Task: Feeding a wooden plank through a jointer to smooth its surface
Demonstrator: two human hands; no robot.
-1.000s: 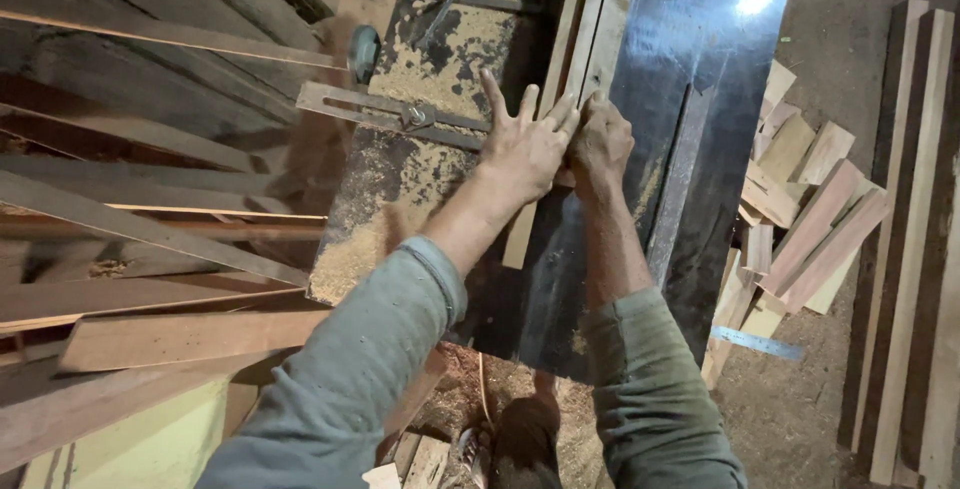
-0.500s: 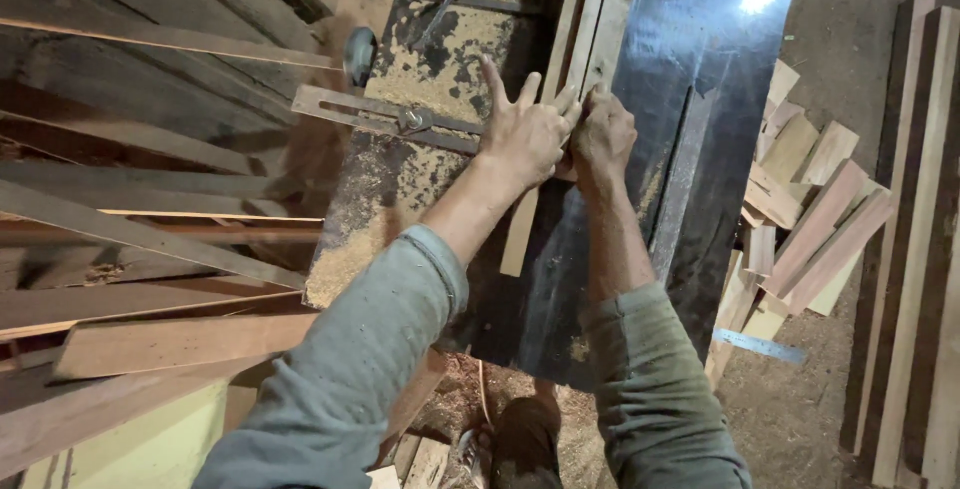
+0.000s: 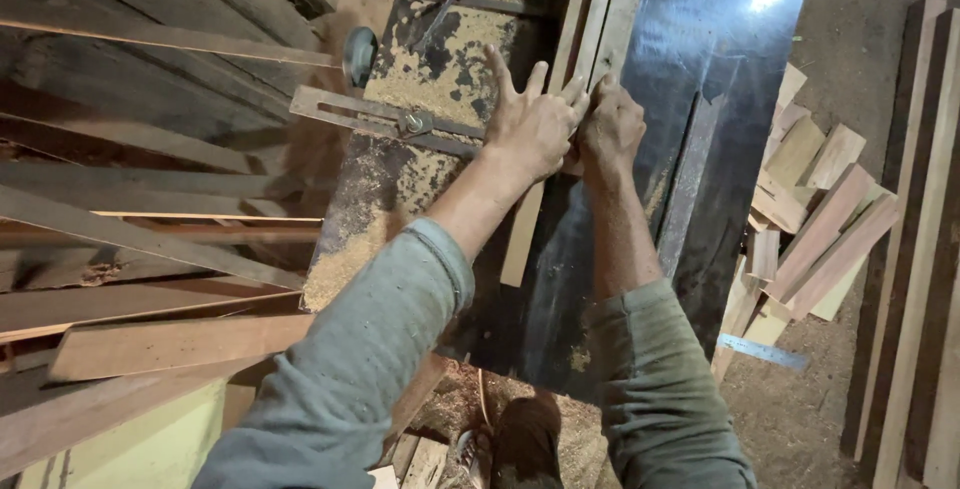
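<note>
- Head view, now: a person in grey-green sleeves leans over a dark, sawdust-strewn machine table (image 3: 690, 79), both hands pressed together on a narrow wooden strip (image 3: 522, 239) that runs from about 6 o'clock up toward 12 o'clock along the table's middle.
- The left hand (image 3: 530, 124) lies flat on the strip, fingers splayed and pointing to 12 o'clock; its grip is wide open, pressing down and not clasping.
- The right hand (image 3: 612, 127), touching the left at its 3 o'clock side, is curled loosely with knuckles up; whether its grip closes round the strip's edge cannot be told, as the fingertips are hidden.
- Against the views from a second and half a second ago, the hands sit slightly farther toward 12 o'clock along the strip; the strip's free tail still shows below the left wrist. This reads as a slow forward feed along the upright wooden fence (image 3: 600, 9).
- A slotted metal bracket (image 3: 390, 119) lies at 9 o'clock of the hands, on the sawdust.
- Offcut blocks (image 3: 810, 209) are heaped on the floor at 3 o'clock; long planks (image 3: 150, 239) are stacked at 9 o'clock.
- Hidden or unclear: any cutter under the hands, the strip's front end, and the right fingertips. A shoe (image 3: 525, 439) shows at 6 o'clock, partly cut off.
</note>
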